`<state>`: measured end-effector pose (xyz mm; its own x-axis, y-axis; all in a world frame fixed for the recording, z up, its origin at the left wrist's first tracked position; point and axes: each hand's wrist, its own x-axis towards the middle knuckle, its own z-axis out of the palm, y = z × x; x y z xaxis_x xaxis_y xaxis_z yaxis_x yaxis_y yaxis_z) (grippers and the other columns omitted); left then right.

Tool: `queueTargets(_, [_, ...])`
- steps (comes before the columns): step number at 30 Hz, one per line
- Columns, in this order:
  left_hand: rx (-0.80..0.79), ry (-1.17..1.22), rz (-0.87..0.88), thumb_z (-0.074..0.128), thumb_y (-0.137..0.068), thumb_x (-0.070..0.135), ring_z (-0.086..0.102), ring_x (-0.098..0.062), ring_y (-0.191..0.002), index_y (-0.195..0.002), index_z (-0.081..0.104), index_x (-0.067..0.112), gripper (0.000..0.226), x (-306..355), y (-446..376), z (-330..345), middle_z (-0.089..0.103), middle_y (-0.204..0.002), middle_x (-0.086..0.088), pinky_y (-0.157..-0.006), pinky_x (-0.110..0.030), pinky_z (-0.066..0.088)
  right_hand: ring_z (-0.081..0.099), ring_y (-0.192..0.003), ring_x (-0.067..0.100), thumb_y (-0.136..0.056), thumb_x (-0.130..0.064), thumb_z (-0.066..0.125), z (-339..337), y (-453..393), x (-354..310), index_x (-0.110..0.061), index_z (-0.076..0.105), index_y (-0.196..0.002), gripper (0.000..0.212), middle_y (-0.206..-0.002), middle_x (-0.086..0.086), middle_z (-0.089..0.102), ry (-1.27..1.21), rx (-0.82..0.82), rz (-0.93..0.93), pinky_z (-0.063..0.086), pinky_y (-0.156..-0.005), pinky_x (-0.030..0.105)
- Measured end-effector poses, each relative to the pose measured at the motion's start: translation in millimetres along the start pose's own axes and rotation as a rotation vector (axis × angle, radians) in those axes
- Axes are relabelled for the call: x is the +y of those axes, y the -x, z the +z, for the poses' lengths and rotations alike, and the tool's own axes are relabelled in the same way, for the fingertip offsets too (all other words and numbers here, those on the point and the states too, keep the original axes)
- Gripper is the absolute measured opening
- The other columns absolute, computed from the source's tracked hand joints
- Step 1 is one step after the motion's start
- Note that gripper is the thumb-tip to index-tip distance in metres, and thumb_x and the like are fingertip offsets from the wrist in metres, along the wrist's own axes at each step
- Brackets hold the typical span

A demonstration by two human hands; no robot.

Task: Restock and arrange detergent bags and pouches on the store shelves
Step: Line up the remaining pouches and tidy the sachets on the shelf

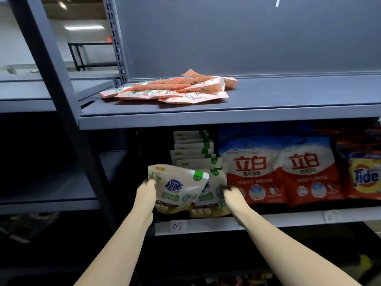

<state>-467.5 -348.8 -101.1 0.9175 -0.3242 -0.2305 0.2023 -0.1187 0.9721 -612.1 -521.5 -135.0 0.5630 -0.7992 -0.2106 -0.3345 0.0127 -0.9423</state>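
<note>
Left hand (pixel 146 193) gripping tilted white-green pouch (pixel 176 187) on lower shelf (pixel 268 221); right hand (pixel 232 196) against second pouch (pixel 212 195). Red-white bags (pixel 280 172) alongside. Pink pouches (pixel 171 88) heaped above.

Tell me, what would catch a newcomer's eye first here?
Probably the two bare hands at the middle shelf: the left hand tilts a beige pouch while the right hand touches the one beside it. Next, the red-and-white bags stand to their right. Above, pink pouches lie in a loose heap on the otherwise bare upper shelf.
</note>
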Motion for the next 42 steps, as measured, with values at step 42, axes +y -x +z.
queueTargets(42, [-0.163, -0.523, 0.116, 0.068, -0.076, 0.003, 0.052, -0.028, -0.119, -0.138, 0.030, 0.016, 0.074, -84, 9, 76, 0.052, -0.131, -0.008, -0.083, -0.025, 0.044, 0.057, -0.116, 0.028, -0.084, 0.002, 0.057, -7, -23, 55, -0.002, 0.061, -0.117, 0.034, -0.121, 0.014, 0.064, 0.388, -0.137, -0.074, 0.044, -0.090, 0.026])
